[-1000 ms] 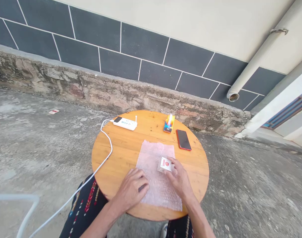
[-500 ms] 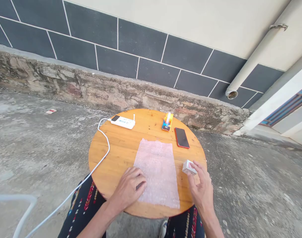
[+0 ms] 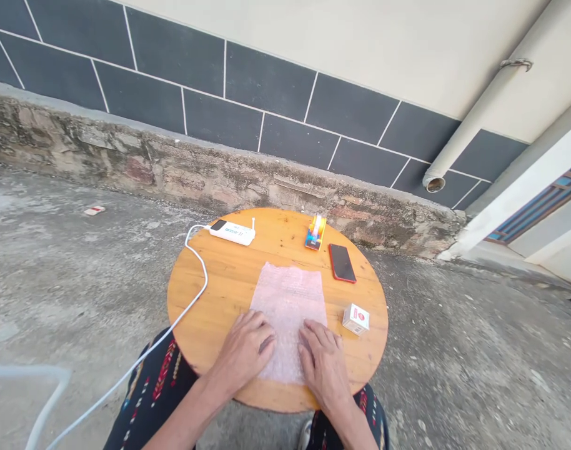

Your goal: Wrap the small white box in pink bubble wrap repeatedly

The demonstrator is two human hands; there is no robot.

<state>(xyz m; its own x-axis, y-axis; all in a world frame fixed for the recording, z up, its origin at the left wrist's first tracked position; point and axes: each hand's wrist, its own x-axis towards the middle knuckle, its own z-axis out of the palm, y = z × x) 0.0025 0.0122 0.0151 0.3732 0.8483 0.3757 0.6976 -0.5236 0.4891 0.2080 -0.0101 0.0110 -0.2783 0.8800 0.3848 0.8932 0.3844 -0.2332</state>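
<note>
both hands are resting flat, palms down, on the near end of the bubble wrap sheet (image 3: 288, 306). left hand (image 3: 245, 350) is lying on the sheet's near left corner, fingers spread and pointing away from the body, gripping nothing. right hand (image 3: 323, 361) is lying on the near right part, fingers likewise extended and slack, pinching nothing; palm is pressing the film onto the round wooden table (image 3: 220, 294).

sheet: pinkish, translucent, roughly rectangular. long axis is running straight away from the person, from the near table edge toward the wall. far end is lying free and flat, near end is sitting under the two palms. hands are side by side, close but not touching, a strip of film showing between them.

small white box (image 3: 355, 319), with a red mark on its top face, is standing on the bare wood just beside the sheet's right edge, off the film. it is lying ahead and to the right of the right hand, apart from the fingertips; right hand is clearly the nearer one, left hand is sitting across the sheet from it.

farther back: red phone (image 3: 342, 263) face up, orange tape dispenser (image 3: 315, 232) beyond it, white power bank (image 3: 232, 232) at far left with white cable (image 3: 192, 294) trailing off the table edge.

judgement: any reach to the box is falling to the right hand, a short move outward.
</note>
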